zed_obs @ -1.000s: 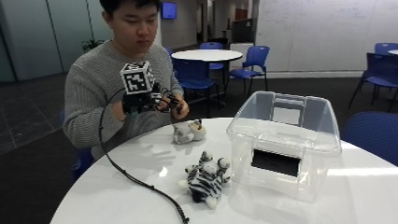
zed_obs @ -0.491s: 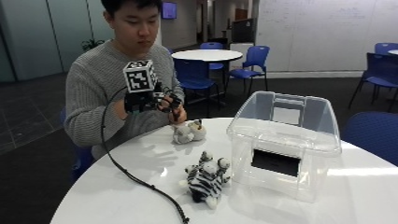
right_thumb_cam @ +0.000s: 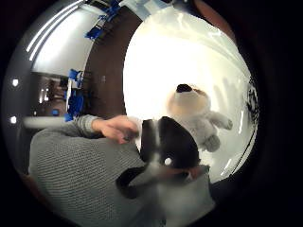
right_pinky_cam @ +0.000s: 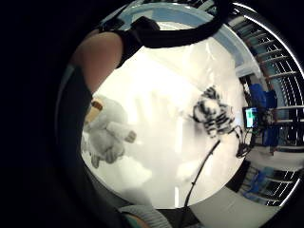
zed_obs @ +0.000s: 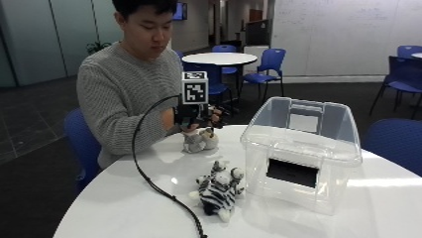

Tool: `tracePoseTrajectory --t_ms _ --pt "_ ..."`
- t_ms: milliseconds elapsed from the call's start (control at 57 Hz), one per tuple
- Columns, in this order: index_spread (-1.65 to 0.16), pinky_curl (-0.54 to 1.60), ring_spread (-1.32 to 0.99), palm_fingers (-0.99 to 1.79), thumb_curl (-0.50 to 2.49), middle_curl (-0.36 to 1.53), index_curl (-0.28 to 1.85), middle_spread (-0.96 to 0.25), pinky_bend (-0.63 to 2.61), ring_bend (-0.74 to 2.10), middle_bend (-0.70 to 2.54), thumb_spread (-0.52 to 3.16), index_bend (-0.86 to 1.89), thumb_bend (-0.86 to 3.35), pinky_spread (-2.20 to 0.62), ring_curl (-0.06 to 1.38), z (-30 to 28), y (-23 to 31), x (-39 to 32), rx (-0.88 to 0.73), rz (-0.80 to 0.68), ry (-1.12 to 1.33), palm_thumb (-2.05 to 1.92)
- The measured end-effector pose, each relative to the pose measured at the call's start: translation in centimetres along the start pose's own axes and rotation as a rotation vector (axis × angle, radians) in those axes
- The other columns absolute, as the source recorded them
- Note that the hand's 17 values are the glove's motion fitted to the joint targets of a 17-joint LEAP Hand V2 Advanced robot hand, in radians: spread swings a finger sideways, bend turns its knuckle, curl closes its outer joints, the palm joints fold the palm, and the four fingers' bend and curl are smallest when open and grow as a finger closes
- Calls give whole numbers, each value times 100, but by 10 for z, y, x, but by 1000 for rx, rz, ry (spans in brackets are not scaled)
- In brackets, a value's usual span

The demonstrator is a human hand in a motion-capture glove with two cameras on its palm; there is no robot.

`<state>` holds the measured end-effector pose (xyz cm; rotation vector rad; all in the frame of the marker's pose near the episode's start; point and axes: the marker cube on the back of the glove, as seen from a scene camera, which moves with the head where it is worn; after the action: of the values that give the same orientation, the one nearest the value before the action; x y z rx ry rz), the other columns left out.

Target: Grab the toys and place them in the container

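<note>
Beside the clear container [zed_obs: 301, 148], the zebra toy [zed_obs: 219, 191] lies lengthwise toward the table edge, while the gloved right hand [zed_obs: 192, 117] hovers over the upright grey plush dog [zed_obs: 198, 140]; its finger spread cannot be told.

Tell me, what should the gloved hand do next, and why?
Probably lower a little and close round the grey plush dog. The right hand hovers just above it, holding nothing, and both that toy and the zebra lie on the white table, outside the clear container.
</note>
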<state>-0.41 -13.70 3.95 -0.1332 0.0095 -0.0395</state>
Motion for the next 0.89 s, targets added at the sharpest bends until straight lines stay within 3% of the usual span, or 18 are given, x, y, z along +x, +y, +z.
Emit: tracePoseTrajectory --t_ms 333,684,895 --pt "-38 38 -19 4 29 28 26 -20 89 55 17 141 12 0 2 25 82 14 -23 -141 2 -20 8" --pt "-41 45 -23 15 37 29 18 -20 124 95 18 145 12 8 -13 35 110 14 -36 -28 14 134 31" --pt "-42 42 -35 62 48 33 17 -21 126 112 30 142 18 18 -37 40 109 5 -32 113 23 21 55"
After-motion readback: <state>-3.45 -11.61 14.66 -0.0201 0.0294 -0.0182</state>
